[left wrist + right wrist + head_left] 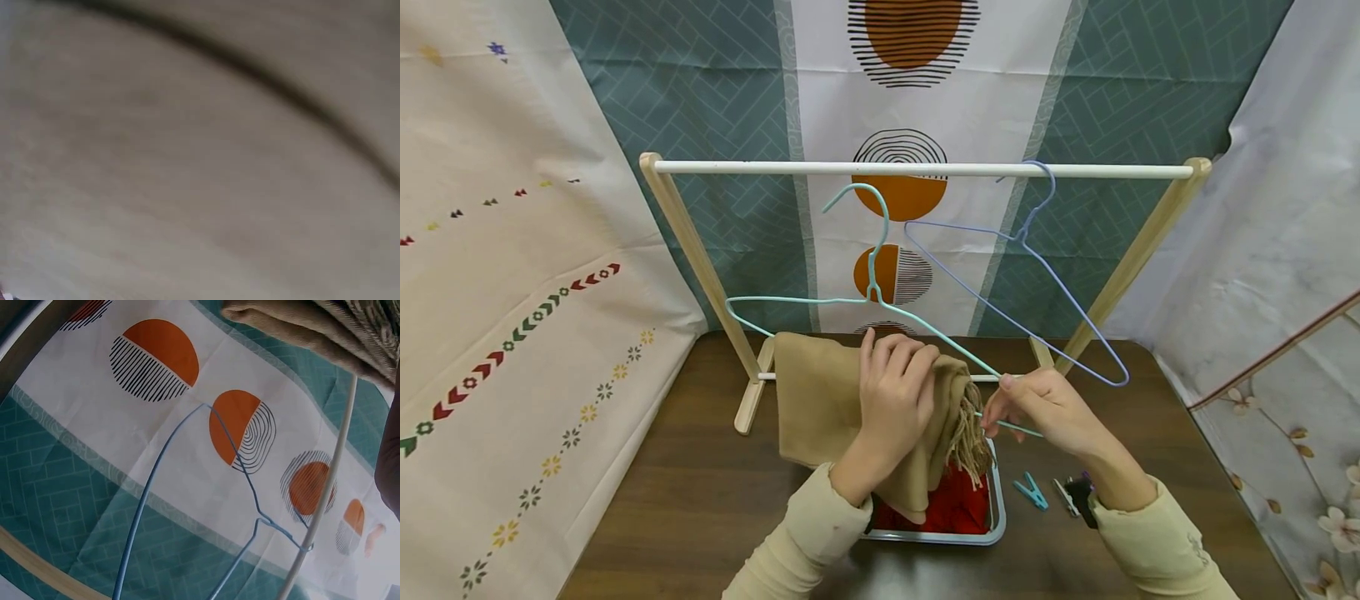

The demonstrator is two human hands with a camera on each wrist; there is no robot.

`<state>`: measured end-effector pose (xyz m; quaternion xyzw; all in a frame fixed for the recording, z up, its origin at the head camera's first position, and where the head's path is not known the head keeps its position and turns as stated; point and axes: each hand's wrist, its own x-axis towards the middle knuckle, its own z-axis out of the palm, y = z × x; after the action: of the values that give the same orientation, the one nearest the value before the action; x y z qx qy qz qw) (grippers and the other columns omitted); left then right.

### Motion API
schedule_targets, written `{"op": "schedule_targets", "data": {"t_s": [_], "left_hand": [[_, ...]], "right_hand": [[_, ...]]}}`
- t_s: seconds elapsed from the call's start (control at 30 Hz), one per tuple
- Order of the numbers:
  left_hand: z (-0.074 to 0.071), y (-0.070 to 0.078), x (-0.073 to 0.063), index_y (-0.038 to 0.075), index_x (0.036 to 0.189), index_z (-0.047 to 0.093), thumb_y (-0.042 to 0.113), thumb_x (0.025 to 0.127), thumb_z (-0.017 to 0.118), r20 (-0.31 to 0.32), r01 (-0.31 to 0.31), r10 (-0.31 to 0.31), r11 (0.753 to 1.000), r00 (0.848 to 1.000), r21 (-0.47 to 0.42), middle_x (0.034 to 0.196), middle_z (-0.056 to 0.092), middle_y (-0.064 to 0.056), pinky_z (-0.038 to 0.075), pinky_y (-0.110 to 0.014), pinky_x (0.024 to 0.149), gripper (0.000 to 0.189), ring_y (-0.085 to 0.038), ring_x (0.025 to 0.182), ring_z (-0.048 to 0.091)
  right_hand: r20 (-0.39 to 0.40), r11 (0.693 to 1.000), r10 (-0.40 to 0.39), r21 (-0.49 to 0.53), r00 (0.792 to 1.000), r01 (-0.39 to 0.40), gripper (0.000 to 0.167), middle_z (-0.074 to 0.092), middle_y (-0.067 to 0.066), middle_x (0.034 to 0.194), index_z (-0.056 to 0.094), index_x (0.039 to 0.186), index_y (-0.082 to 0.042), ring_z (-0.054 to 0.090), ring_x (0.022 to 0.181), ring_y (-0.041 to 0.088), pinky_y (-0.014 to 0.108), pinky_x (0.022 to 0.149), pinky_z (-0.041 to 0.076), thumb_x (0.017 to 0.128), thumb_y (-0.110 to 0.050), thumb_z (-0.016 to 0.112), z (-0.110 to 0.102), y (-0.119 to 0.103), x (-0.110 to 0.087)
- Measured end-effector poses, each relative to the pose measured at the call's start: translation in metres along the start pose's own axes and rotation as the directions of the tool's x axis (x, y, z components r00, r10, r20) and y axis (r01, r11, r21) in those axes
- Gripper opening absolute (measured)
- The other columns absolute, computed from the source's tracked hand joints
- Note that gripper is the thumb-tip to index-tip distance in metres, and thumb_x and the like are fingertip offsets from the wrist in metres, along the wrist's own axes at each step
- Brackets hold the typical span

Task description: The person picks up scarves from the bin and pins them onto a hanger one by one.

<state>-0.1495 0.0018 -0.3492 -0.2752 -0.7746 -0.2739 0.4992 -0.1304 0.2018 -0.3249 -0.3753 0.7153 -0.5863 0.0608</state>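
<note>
L hand (895, 396) has bent fingers over a tan scarf (820, 392), seemingly gripping, thumb out of sight; R hand (1041, 408) pinches a teal hanger (873, 279) near its R end, thumb and finger nearly together. The scarf is mid-scene, covering most of the hanger's lower bar, above a basket (997, 500) w/ red cloth (958, 507). Likeliest mishap: a slide toward near R, caused by the hanger's tilt and the bunched R side, esp. if L hand eases; it'd prob. drop in the basket. Fringe (967, 437), right beside the R fingers, could snag on the bar. The hook (884, 221), apart from the rod (775, 168), might knock the blue hanger (1022, 236) if swung R. Scarf's folded top runs L to R, fringe pointing near; full long axis lost in folds. Hanger's runs far L to near R, hook tip L.
</note>
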Motion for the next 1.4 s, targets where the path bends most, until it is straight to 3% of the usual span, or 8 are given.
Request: {"op": "schedule_targets", "data": {"t_s": [0.1,0.27,0.47,0.6,0.73,0.9,1.17,1.4], "left_hand": [[0.0,0.001,0.001,0.011,0.08,0.066,0.007,0.082,0.058,0.129,0.039,-0.042,0.999,0.991,0.025,0.08,0.061,-0.002,0.03,-0.06,0.094,0.009,-0.025,0.09,0.054],[-0.001,-0.002,-0.002,0.016,0.08,0.069,0.019,0.081,0.063,0.323,0.047,-0.041,0.999,0.945,-0.01,0.081,0.064,0.002,0.028,-0.061,0.095,0.007,-0.02,0.094,0.054],[-0.008,-0.011,-0.004,0.016,0.095,0.07,0.036,0.083,0.062,0.409,-0.084,0.137,0.986,0.902,-0.145,0.09,0.065,0.002,0.021,-0.058,0.101,0.025,-0.02,0.102,0.051],[-0.012,-0.015,-0.006,0.016,0.106,0.067,0.036,0.095,0.037,0.434,-0.141,0.217,0.969,0.874,-0.202,0.099,0.065,0.002,0.019,-0.056,0.102,0.038,-0.02,0.107,0.049],[-0.014,-0.019,-0.006,0.012,0.107,0.067,0.024,0.098,0.023,0.43,-0.134,0.23,0.961,0.873,-0.243,0.103,0.065,0.001,0.021,-0.054,0.102,0.046,-0.021,0.108,0.048],[-0.015,-0.021,-0.005,0.009,0.1,0.068,0.014,0.086,0.051,0.385,-0.135,0.241,0.95,0.891,-0.282,0.095,0.066,-0.001,0.025,-0.051,0.102,0.022,-0.021,0.104,0.051],[-0.012,-0.02,-0.01,0.016,0.102,0.068,0.032,0.077,0.072,0.391,-0.269,0.308,0.951,0.867,-0.152,0.093,0.063,0.0,0.032,-0.049,0.098,0.03,-0.02,0.099,0.053],[-0.016,-0.022,-0.012,0.014,0.108,0.066,0.035,0.08,0.068,0.323,-0.305,0.333,0.943,0.886,-0.134,0.104,0.062,-0.006,0.029,-0.05,0.1,0.036,-0.023,0.104,0.051]], "right_hand": [[-0.018,1.0,-0.008,0.01,1.0,0.008,0.047,0.063,0.015,0.066,0.065,0.07,0.001,0.059,0.057,0.016,0.03,0.038,0.041,0.098,-0.001,0.027,0.001,0.001,-0.001],[-0.054,0.999,-0.024,0.048,0.998,0.026,0.05,0.062,0.015,0.063,0.063,0.065,0.001,0.056,0.053,0.018,0.031,0.037,0.04,0.098,-0.001,0.025,0.001,0.006,-0.004],[-0.057,0.994,-0.068,0.083,0.996,0.073,0.05,0.061,0.016,0.064,0.06,0.066,0.006,0.058,0.058,0.018,0.034,0.037,0.039,0.099,-0.002,0.024,-0.002,0.003,-0.003],[-0.054,0.992,-0.087,0.085,0.995,0.091,0.05,0.061,0.017,0.064,0.061,0.066,0.005,0.057,0.056,0.017,0.033,0.037,0.038,0.099,0.0,0.024,-0.004,0.001,-0.003],[-0.059,0.995,-0.065,0.069,0.996,0.069,0.05,0.061,0.017,0.064,0.062,0.066,0.004,0.056,0.055,0.016,0.031,0.038,0.04,0.099,-0.001,0.024,-0.005,0.002,-0.003],[-0.054,0.997,-0.058,0.054,0.997,0.061,0.05,0.061,0.017,0.064,0.062,0.066,0.003,0.056,0.055,0.017,0.033,0.037,0.039,0.098,-0.001,0.025,-0.005,0.002,-0.004],[-0.04,0.998,-0.058,0.025,0.998,0.059,0.049,0.062,0.015,0.066,0.064,0.067,0.001,0.052,0.054,0.015,0.031,0.038,0.04,0.098,0.0,0.026,-0.003,0.0,-0.005],[-0.047,0.997,-0.071,0.04,0.996,0.073,0.048,0.062,0.016,0.065,0.063,0.067,0.003,0.055,0.055,0.016,0.032,0.038,0.039,0.098,0.0,0.026,-0.004,0.0,-0.004]]}}
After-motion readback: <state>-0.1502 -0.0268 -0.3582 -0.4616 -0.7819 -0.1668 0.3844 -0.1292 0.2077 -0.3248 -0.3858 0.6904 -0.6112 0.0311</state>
